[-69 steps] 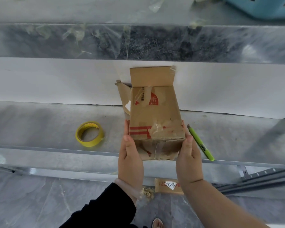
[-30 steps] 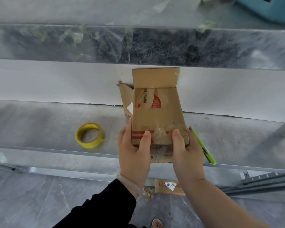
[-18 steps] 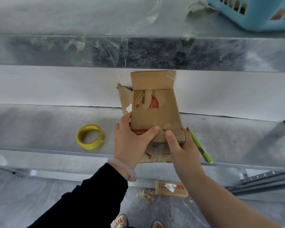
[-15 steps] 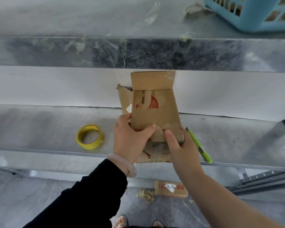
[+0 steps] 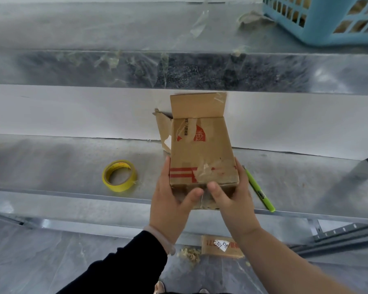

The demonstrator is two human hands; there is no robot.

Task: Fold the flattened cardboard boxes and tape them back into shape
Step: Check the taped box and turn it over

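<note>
As the left hand grips: its fingers curl along the left side of the cardboard box, with the thumb pressing the folded near-end flaps.
Right hand: mirrors this on the right side, thumb on the same flaps, so both hands are closed round the box and neither is free.
Box: held tilted, its near end over the front edge of the metal shelf.
Near-end risk: no fresh tape shows across the seam, so lifting a thumb would probably let the flaps spring open.
Far flaps: open, and the left one is torn, so it may close crookedly.
Yellow tape roll: well to the left. Reaching for it leaves one hand holding, and the box could slip off the edge.
Green pen: just beside the right hand, easily knocked off.
</note>
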